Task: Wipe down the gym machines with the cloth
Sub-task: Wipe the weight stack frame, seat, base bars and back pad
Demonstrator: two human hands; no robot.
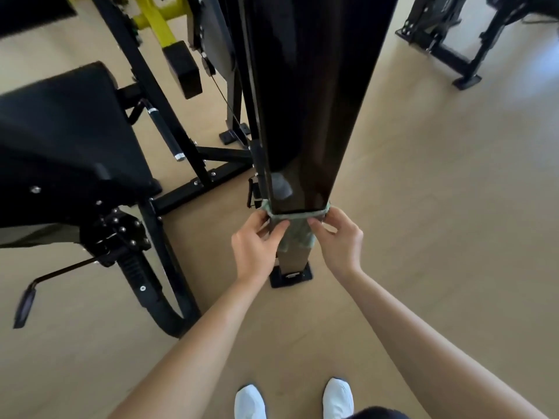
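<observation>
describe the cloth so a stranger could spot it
Follow the tall glossy black column at centre down toward its floor plate. Just above it, the cloth wraps the column, pinched by the left hand and right hand. It is the only pale green, soft thing among black metal.

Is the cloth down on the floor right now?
No, both the left hand and the right hand grip the green cloth wrapped round the black post, above its base plate.
</observation>
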